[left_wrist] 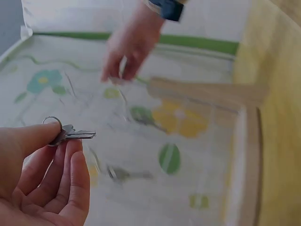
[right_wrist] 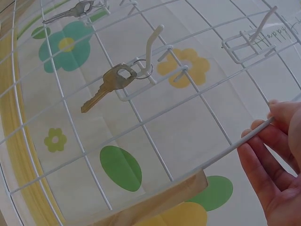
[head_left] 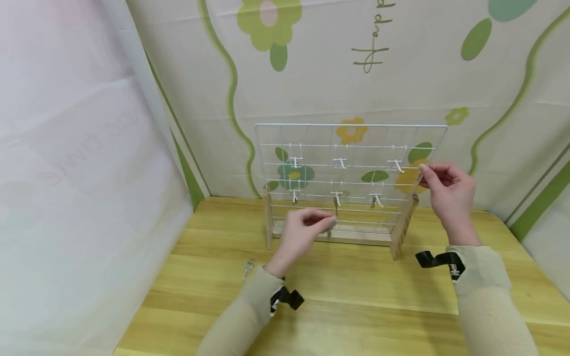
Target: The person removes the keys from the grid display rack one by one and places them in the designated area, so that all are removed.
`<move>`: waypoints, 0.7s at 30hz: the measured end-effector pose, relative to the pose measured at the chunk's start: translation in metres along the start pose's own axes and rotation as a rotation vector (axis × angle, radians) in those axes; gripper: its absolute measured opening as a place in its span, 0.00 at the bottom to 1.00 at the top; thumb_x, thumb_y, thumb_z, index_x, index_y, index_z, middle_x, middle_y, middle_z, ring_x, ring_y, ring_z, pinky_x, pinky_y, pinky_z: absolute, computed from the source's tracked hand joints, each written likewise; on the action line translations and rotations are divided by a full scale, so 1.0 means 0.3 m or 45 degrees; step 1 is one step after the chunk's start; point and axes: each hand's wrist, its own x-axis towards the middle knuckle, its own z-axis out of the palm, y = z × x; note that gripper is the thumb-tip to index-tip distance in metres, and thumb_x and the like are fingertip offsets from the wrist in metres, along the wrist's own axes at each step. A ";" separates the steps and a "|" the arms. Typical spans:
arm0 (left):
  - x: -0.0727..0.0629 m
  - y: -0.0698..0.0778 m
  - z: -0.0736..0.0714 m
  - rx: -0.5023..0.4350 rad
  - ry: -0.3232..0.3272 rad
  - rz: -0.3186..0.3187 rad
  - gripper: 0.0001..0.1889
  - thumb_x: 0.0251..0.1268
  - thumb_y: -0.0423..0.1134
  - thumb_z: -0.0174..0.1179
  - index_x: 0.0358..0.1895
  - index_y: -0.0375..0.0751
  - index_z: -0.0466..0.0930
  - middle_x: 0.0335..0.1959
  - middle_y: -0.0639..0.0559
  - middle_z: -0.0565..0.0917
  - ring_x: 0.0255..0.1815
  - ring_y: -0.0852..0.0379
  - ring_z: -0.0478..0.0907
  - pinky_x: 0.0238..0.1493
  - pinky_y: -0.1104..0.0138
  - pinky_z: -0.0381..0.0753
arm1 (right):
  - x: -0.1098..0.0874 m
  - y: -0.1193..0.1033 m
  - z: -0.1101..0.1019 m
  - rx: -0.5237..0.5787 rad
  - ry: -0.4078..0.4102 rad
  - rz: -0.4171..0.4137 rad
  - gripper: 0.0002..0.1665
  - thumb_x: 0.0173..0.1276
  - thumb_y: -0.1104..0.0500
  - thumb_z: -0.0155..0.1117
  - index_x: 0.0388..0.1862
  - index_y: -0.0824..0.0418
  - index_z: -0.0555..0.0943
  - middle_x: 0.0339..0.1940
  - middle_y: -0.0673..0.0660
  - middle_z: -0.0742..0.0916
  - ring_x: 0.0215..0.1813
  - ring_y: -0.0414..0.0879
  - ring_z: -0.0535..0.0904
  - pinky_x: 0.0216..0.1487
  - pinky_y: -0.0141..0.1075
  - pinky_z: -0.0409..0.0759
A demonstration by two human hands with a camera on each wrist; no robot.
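My left hand (head_left: 307, 230) pinches a small silver key (left_wrist: 77, 135) with a ring on it between thumb and fingers, in front of the lower part of a white wire grid rack (head_left: 352, 125). At the grid's right edge, my right hand (head_left: 451, 193) grips the outer wire between thumb and fingertips. White hooks (head_left: 341, 162) sit on the grid in two rows. From the lower-row hooks hang keys; one brass-coloured key (right_wrist: 113, 84) dangles by its ring in the right wrist view. The upper hooks carry no keys in the head view.
Another key (head_left: 248, 268) with a ring lies on the wooden table (head_left: 213, 306), left of my left forearm. A wooden stand (head_left: 403, 227) holds the grid upright. Behind it is a flower-patterned cloth (head_left: 311, 89), and a white cloth (head_left: 80, 173) walls off the left side.
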 end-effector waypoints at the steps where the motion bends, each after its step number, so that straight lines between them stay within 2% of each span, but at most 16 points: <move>1: -0.013 -0.029 -0.024 0.018 0.010 -0.029 0.07 0.66 0.42 0.71 0.43 0.45 0.91 0.36 0.56 0.89 0.36 0.56 0.86 0.41 0.61 0.88 | 0.000 0.000 -0.001 0.002 -0.002 0.002 0.13 0.68 0.66 0.71 0.43 0.77 0.83 0.35 0.55 0.89 0.34 0.43 0.86 0.38 0.28 0.85; 6: -0.081 -0.154 -0.109 0.113 0.004 -0.184 0.07 0.68 0.37 0.70 0.43 0.38 0.90 0.36 0.51 0.89 0.34 0.56 0.85 0.41 0.58 0.88 | 0.000 0.001 -0.002 -0.001 -0.002 0.010 0.13 0.68 0.65 0.72 0.44 0.76 0.84 0.36 0.56 0.89 0.34 0.44 0.86 0.39 0.30 0.85; 11: -0.137 -0.267 -0.150 0.202 -0.048 -0.274 0.05 0.67 0.34 0.69 0.41 0.35 0.90 0.33 0.49 0.89 0.31 0.55 0.85 0.39 0.54 0.88 | 0.001 0.002 -0.002 0.015 0.005 0.012 0.13 0.68 0.66 0.71 0.43 0.76 0.83 0.36 0.54 0.89 0.34 0.43 0.86 0.38 0.29 0.85; 15: -0.169 -0.331 -0.168 0.244 -0.061 -0.338 0.04 0.66 0.33 0.70 0.39 0.35 0.90 0.32 0.49 0.89 0.31 0.55 0.85 0.37 0.58 0.88 | 0.001 0.004 -0.001 -0.009 0.005 0.009 0.13 0.68 0.65 0.71 0.44 0.76 0.83 0.36 0.53 0.89 0.35 0.42 0.86 0.38 0.28 0.85; 21: -0.194 -0.383 -0.185 0.298 -0.080 -0.409 0.04 0.66 0.32 0.70 0.38 0.35 0.90 0.31 0.51 0.88 0.27 0.57 0.85 0.30 0.66 0.87 | 0.001 0.003 0.000 -0.009 0.001 -0.004 0.13 0.68 0.66 0.70 0.44 0.77 0.83 0.36 0.54 0.89 0.34 0.42 0.86 0.38 0.28 0.85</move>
